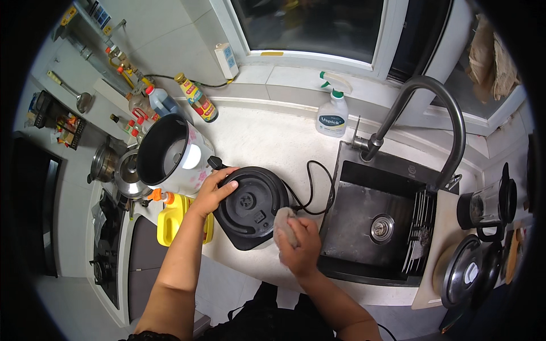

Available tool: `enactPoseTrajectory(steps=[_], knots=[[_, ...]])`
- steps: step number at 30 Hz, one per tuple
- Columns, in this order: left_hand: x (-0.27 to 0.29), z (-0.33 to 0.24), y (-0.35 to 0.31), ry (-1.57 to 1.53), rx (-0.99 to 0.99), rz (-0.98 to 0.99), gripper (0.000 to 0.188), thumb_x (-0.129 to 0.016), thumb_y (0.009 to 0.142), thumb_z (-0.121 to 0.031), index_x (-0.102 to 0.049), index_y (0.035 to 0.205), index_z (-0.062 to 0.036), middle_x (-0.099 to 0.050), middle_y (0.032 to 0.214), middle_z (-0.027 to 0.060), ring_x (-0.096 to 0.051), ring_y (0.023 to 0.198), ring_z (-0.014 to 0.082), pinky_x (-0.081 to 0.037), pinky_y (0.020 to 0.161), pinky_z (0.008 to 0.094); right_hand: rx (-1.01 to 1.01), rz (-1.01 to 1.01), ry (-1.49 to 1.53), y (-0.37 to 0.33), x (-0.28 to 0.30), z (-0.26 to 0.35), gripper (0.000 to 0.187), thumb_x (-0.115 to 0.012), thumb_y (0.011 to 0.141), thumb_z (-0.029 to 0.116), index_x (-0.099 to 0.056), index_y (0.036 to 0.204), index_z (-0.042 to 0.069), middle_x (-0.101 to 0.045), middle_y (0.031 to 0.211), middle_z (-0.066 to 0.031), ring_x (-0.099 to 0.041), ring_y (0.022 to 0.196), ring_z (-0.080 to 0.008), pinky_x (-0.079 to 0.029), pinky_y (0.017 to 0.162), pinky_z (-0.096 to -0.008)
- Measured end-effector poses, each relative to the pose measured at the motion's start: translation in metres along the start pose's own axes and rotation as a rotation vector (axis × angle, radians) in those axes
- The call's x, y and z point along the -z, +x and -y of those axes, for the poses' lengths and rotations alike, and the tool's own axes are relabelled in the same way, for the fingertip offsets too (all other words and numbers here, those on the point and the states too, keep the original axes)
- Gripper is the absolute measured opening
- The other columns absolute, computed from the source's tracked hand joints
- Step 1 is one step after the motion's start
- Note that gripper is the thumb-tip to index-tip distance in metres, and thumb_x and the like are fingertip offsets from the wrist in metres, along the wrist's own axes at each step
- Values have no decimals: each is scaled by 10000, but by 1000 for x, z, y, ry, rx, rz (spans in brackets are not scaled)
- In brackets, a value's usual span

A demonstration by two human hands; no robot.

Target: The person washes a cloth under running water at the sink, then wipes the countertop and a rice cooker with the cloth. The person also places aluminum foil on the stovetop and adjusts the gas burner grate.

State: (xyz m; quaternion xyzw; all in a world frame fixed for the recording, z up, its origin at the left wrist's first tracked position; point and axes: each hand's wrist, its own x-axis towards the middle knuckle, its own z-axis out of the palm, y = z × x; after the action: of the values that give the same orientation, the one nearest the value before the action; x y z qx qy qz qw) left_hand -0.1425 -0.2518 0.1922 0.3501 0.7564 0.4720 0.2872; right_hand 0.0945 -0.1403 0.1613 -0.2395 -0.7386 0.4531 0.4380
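Note:
A black appliance base [246, 200] with a round ribbed face and a squarish body is tipped up on the white counter, its black cord [311, 196] running off to the right. My left hand [213, 193] grips its upper left rim, thumb lying over the face. In my right hand [301, 247] is a bunched grey-beige cloth [282, 227], pressed against or close beside the base's right side; whether it touches I cannot tell. A white pot with pink flowers and a dark inside [196, 156] stands tilted just beyond my left hand.
Right of the base lies a dark sink [355, 227] with a tall curved faucet [455, 125]. A spray bottle [333, 116] and a sauce bottle [198, 99] stand behind. A yellow jug [168, 221] is beside my left forearm. A blender jug [489, 204] and lidded pot [460, 273] sit far right.

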Motion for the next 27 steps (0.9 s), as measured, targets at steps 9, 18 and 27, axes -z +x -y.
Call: enactPoseTrajectory(steps=[9, 18, 27], knots=[[-2, -1, 5, -7, -8, 19, 470, -639, 866, -317, -580, 1235, -32, -566, 1103, 113, -498, 1102, 220, -362, 968, 325, -243, 598, 65, 154, -63, -35, 324, -701, 791, 192, -680, 1074, 36, -633, 1006, -176, -628, 944, -284, -489, 829, -344], [-2, -3, -3, 126, -82, -26, 589, -559, 875, -478, -553, 1269, -41, -548, 1114, 113, -502, 1095, 236, -352, 963, 326, -183, 88, 137, -3, 9, -28, 323, -657, 812, 117, -613, 1083, -54, -610, 1021, -176, -610, 931, -287, -481, 829, -352], [-8, -9, 5, 92, -79, -18, 617, -406, 947, -532, -590, 1192, 4, -574, 1093, 121, -512, 1084, 243, -355, 972, 346, -629, 689, 516, 149, -64, -59, 370, -617, 874, 260, -630, 1139, 2, -659, 1031, -140, -618, 951, -211, -471, 837, -304]])
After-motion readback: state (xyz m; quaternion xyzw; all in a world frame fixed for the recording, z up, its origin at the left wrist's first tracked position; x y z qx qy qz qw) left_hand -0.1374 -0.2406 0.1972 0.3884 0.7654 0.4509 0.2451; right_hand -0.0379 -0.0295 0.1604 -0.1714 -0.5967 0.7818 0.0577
